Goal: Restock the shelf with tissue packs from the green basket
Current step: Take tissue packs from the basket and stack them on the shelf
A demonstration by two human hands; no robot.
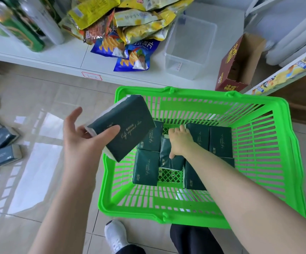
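A green basket (258, 143) stands on the tiled floor (38, 107) just in front of a low white shelf (66, 57), and on its slatted bottom lie several dark green tissue packs (146, 169), flat and close together in a rough ring, with a bare patch of mesh between them. On the shelf a clear plastic bin (188, 48) stands with nothing visible inside, beside a heap of snack bags (126, 24) and next to an open-topped brown carton (238, 65); green and white bottles (29, 24) stand at the shelf's left end. More dark packs (0, 143) lie loose on the floor at the far left. The left hand (82, 142) is raised over the basket's left rim, palm up, thumb pressed on top of a single tissue pack (124, 125) and fingers curled under it, so the pack is held tilted in the air, partly over the floor and partly over the basket. The right hand (180, 142) reaches down into the basket with the forearm stretched across it, fingers pointing downward and closing on the middle pack (166, 156), which stands crumpled among the flat ones; whether the grip is complete cannot be told. A white shoe (116, 235) shows below the basket's near rim.
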